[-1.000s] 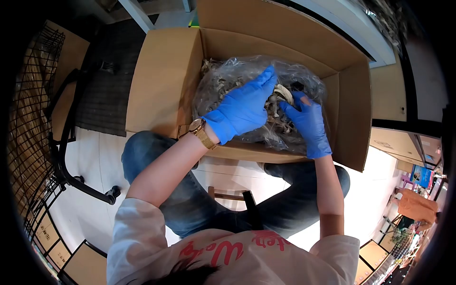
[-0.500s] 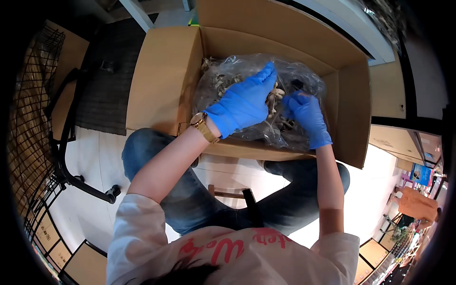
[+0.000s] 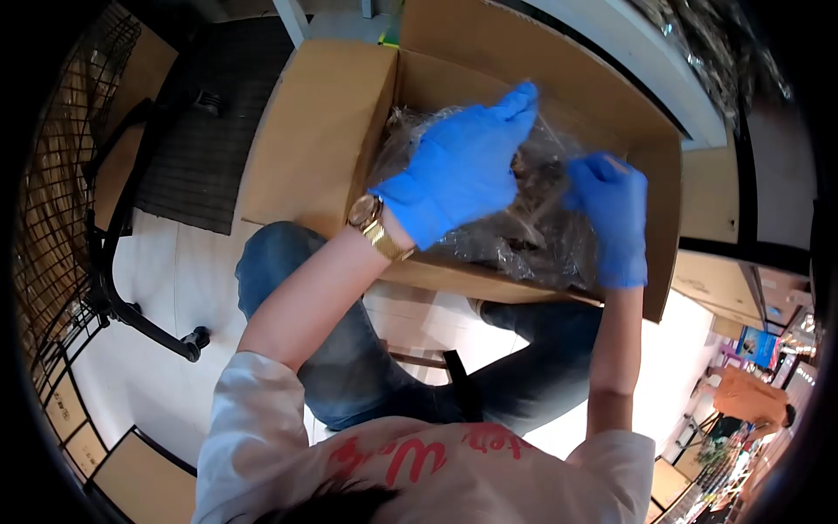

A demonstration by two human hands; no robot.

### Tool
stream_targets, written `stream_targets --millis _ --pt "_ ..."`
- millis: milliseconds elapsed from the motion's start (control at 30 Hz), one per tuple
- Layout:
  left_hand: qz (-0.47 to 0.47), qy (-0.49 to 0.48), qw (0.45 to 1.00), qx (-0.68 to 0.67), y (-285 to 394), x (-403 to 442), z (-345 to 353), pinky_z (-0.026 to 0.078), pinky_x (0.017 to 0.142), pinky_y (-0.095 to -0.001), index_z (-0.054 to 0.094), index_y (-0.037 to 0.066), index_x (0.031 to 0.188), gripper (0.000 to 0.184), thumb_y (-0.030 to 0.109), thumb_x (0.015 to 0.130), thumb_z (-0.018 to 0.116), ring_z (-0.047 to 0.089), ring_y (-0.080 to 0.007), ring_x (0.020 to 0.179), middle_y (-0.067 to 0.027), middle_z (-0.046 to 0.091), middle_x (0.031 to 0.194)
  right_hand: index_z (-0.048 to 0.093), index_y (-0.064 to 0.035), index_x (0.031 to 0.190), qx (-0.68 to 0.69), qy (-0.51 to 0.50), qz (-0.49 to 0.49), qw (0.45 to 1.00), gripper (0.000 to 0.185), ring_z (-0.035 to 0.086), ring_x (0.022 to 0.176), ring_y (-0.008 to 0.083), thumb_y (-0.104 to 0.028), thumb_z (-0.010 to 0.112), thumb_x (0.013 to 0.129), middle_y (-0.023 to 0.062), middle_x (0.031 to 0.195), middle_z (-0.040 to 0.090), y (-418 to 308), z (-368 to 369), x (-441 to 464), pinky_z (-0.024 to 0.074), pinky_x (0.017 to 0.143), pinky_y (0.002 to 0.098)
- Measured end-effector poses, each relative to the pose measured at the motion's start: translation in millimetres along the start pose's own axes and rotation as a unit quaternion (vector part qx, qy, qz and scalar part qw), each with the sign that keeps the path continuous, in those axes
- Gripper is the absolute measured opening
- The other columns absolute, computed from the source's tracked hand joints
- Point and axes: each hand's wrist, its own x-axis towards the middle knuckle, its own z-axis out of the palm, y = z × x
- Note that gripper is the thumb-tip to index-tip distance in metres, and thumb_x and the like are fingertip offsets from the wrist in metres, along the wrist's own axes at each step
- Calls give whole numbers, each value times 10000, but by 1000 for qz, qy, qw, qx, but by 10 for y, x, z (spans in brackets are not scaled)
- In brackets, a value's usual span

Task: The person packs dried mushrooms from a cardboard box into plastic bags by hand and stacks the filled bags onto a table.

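A clear plastic bag [image 3: 559,240] lies inside an open cardboard box [image 3: 646,148]. Through the crumpled film show brownish dried pieces, partly blurred. My left hand [image 3: 467,170], in a blue glove, is over the bag's middle with its fingers pressed together at the bag's upper edge. On the box's right side my right hand [image 3: 618,214], gloved too, is closed with curled fingers. Film stretches between the two hands, and both seem to grip it. The right fingertips are smeared by motion, and the left fingertips are largely hidden.
The box stands by my knees, its left flap [image 3: 323,122] folded outward. To the left are a dark mat [image 3: 214,131], a wheeled chair base [image 3: 148,332] and a wire basket [image 3: 78,166]. A person in an orange top [image 3: 751,395] is far off at the right.
My right hand has moved right and away from the bag's middle, and the film looks more stretched. My left hand has shifted slightly up and right. The dried pieces are less exposed.
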Motion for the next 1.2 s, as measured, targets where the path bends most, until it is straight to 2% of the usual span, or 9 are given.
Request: stream_targets --millis 400,500,600,667,700,800,900,1033,1200 --pt "33 51 987 -150 -14 10 215 346 1067 -364 320 31 1412 725 -8 714 514 360 -315 1316 -163 259 1492 573 31 682 -85 62 -40 994 136 511 476 71 -27 574 805 55 561 523 -101 -125 -261 398 441 252" --pt "86 57 981 -165 69 -36 163 415 999 -366 321 39 1414 738 -11 705 520 399 -330 1285 -151 264 1494 557 34 680 -36 151 -47 987 132 456 474 51 -23 587 795 32 553 492 -241 -220 -468 370 431 251" --pt "50 37 995 -84 47 -43 178 517 823 -361 320 39 1415 744 -4 701 528 567 -331 1094 -140 284 1488 573 29 682 -78 131 -46 987 124 468 483 42 -21 597 793 30 549 494 -108 -239 -417 368 428 238" --pt "99 68 992 -29 154 -84 188 542 616 -347 292 49 1428 769 10 706 554 654 -299 799 -132 287 1486 602 5 683 -125 151 -101 975 129 493 458 59 -18 589 809 35 557 525 62 -323 -336 371 419 232" --pt "90 73 993 -26 197 -111 166 542 616 -347 292 49 1428 769 10 706 554 654 -299 799 -132 287 1486 603 14 701 -19 170 -36 985 120 495 472 63 -31 596 812 33 567 525 -90 -296 -416 373 429 237" --pt "56 -14 998 19 317 -176 105 513 505 -354 199 14 1440 815 65 738 610 623 -275 584 -192 629 952 612 20 721 -58 151 -48 986 113 509 486 74 -41 602 816 36 582 543 139 -347 -334 388 450 247" --pt "37 0 999 7 227 -196 251 513 503 -367 195 -23 1424 794 85 760 616 614 -279 551 -157 606 712 618 20 722 -86 45 3 995 117 512 491 83 -45 604 819 42 599 557 480 -213 -258 399 471 253" --pt "21 -17 1000 3 163 -196 244 517 514 -380 190 -33 1420 775 94 779 606 616 -279 547 -138 609 714 635 11 745 -88 -27 17 996 173 545 563 82 -109 580 857 47 610 564 562 -122 -280 408 507 248" --pt "6 -9 995 102 -109 -151 153 545 697 -354 352 -28 1362 648 24 756 575 659 -279 838 -198 586 1143 662 -1 916 49 -124 46 990 221 584 639 104 -199 568 892 68 745 627 1397 -230 146 462 586 257"
